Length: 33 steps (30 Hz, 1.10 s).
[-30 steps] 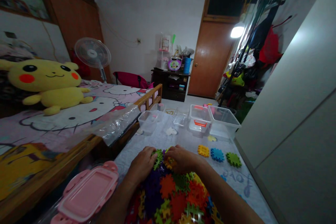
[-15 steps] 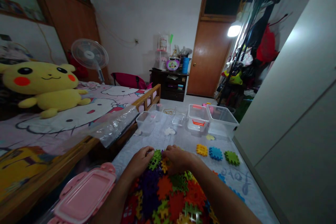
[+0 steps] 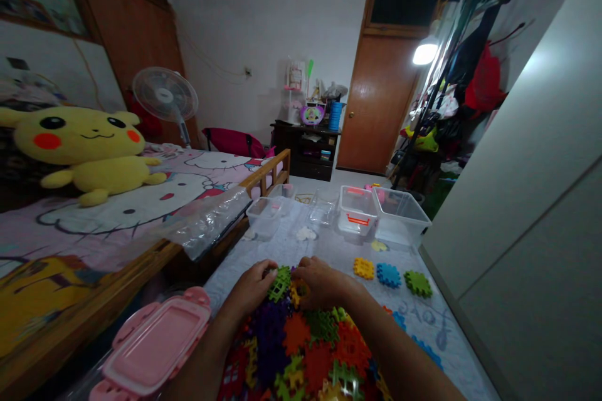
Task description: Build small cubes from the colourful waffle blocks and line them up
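Observation:
A heap of notched plastic building pieces [image 3: 296, 333] in red, green, purple and orange lies in front of me. My left hand [image 3: 254, 287] is at the heap's far left, its thumb and fingers closed on the edge of a green lattice building piece [image 3: 280, 283]. Just to the right, my right hand [image 3: 324, 285] has its fingers curled over the heap. An orange-yellow building piece [image 3: 299, 292] shows below them, partly hidden by the hand. Apart from the heap, a yellow piece [image 3: 364, 268], a blue piece [image 3: 388, 274] and a green piece [image 3: 417, 284] lie in a row.
Clear plastic bins [image 3: 402, 219] stand at the table's far end, one with orange handles [image 3: 357, 219]. A pink lid [image 3: 157, 344] lies at the left. Beyond the wooden bed rail [image 3: 207, 219] sits a yellow plush toy [image 3: 94, 150]. A white cabinet [image 3: 531, 213] borders the right side.
The orange-yellow piece under my right hand has turned and shows more of its face. My left hand stays at the green piece. The view has shifted slightly.

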Tool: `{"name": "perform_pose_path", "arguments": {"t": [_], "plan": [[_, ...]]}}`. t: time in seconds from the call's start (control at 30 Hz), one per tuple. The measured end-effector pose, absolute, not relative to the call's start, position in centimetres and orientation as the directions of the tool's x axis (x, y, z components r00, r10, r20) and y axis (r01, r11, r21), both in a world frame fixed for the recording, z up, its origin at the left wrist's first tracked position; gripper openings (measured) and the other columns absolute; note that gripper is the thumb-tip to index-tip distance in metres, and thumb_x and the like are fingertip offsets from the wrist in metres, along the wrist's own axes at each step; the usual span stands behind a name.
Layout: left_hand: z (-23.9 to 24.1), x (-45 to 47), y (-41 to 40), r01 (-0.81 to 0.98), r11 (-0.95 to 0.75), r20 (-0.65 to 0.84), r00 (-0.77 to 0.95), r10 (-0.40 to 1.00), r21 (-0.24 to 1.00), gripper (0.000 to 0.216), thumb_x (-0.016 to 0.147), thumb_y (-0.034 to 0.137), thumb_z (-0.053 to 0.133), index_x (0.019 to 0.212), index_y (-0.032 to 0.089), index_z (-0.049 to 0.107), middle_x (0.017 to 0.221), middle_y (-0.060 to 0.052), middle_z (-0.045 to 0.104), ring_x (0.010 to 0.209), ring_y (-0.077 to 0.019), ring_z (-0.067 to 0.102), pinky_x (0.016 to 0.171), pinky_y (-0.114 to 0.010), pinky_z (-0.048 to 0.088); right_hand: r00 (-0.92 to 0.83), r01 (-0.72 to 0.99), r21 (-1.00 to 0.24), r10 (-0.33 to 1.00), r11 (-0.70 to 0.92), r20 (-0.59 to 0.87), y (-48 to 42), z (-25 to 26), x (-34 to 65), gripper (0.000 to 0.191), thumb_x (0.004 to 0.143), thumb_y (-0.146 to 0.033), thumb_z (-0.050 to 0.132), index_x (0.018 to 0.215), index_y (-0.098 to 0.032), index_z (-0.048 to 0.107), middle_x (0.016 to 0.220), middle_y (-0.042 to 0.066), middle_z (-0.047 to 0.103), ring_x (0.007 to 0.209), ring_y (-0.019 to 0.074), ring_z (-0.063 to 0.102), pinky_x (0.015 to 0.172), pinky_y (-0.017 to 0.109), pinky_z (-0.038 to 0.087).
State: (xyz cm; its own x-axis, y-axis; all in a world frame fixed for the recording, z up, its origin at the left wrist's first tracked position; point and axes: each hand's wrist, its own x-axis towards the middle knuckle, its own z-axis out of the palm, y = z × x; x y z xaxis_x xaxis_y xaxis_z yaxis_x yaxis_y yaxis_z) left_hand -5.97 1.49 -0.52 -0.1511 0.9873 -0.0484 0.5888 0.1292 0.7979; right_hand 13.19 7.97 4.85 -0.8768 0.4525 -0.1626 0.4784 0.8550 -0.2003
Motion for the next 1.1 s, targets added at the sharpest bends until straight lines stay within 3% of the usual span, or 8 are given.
{"name": "perform_pose_path", "arguments": {"t": [0.23,0.37,0.47,0.57,0.67,0.9,1.1], "plan": [[-0.3,-5.8,1.4,0.633,0.093,-0.025,-0.115,0.993,0.768,0.031,0.08,0.033,0.043,0.097,0.018,0.065,0.103,-0.007,0.071,0.1,-0.0228,0.064,0.091,-0.032,0.046,-0.886,0.461,-0.162,0.44,0.873,-0.147,7.5,3.5,12.5,0.048,0.065,-0.035,0.071,0.108,-0.013,0.064,0.109,0.016,0.061,0.097,0.0311,0.059,0.082,0.039,0.049],[-0.6,-5.9,1.4,0.645,0.096,-0.024,-0.119,0.993,0.758,0.035,0.081,0.036,0.043,0.101,0.017,0.065,0.108,-0.009,0.07,0.103,-0.0234,0.063,0.093,-0.033,0.045,-0.869,0.48,-0.277,0.494,0.832,-0.022,7.7,4.3,14.5,0.053,0.065,-0.035,0.071,0.114,-0.017,0.062,0.11,0.011,0.06,0.103,0.0288,0.055,0.088,0.039,0.046],[-1.0,-6.0,1.5,0.645,0.104,-0.031,-0.123,0.992,0.757,0.038,0.082,0.039,0.043,0.103,0.017,0.066,0.109,-0.009,0.07,0.104,-0.0239,0.063,0.093,-0.034,0.046,-0.772,0.582,-0.345,0.633,0.737,0.05,9.1,5.3,18.2,0.053,0.068,-0.028,0.07,0.119,-0.019,0.059,0.114,0.009,0.059,0.107,0.025,0.052,0.093,0.035,0.042],[-1.2,-5.9,1.6,0.665,0.108,-0.03,-0.127,0.991,0.739,0.04,0.08,0.039,0.044,0.102,0.016,0.067,0.11,-0.01,0.07,0.105,-0.0245,0.063,0.094,-0.034,0.046,-0.578,0.776,-0.289,0.816,0.561,0.032,11.3,5.4,22.5,0.051,0.071,-0.024,0.068,0.121,-0.018,0.059,0.116,0.009,0.058,0.109,0.0237,0.052,0.094,0.033,0.039],[-1.3,-5.8,1.6,0.699,0.103,-0.026,-0.121,0.992,0.707,0.041,0.08,0.039,0.044,0.101,0.014,0.068,0.11,-0.012,0.069,0.107,-0.0253,0.062,0.096,-0.035,0.045,-0.464,0.861,-0.239,0.886,0.45,-0.003,13.4,4.4,25.4,0.047,0.071,-0.025,0.068,0.117,-0.014,0.061,0.116,0.014,0.059,0.108,0.0279,0.053,0.091,0.036,0.039],[-1.3,-5.2,1.4,0.792,0.112,-0.036,-0.112,0.993,0.601,0.038,0.083,0.036,0.042,0.104,0.016,0.067,0.111,-0.011,0.068,0.108,-0.0233,0.061,0.097,-0.032,0.043,-0.373,0.922,-0.133,0.926,0.363,-0.055,14.3,1.2,25.7,0.042,0.07,-0.037,0.068,0.108,-0.02,0.066,0.113,0.013,0.061,0.109,0.0323,0.051,0.085,0.039,0.037],[-1.2,-4.6,-0.7,0.851,0.151,-0.001,-0.175,0.985,0.504,0.049,0.086,0.042,0.04,0.125,0.016,0.055,0.131,-0.012,0.059,0.119,-0.0254,0.056,0.103,-0.039,0.039,-0.362,0.93,-0.093,0.93,0.356,-0.066,14.0,0.3,25.4,0.043,0.072,-0.035,0.063,0.111,-0.02,0.063,0.116,0.013,0.06,0.111,0.033,0.05,0.085,0.04,0.035]]}}
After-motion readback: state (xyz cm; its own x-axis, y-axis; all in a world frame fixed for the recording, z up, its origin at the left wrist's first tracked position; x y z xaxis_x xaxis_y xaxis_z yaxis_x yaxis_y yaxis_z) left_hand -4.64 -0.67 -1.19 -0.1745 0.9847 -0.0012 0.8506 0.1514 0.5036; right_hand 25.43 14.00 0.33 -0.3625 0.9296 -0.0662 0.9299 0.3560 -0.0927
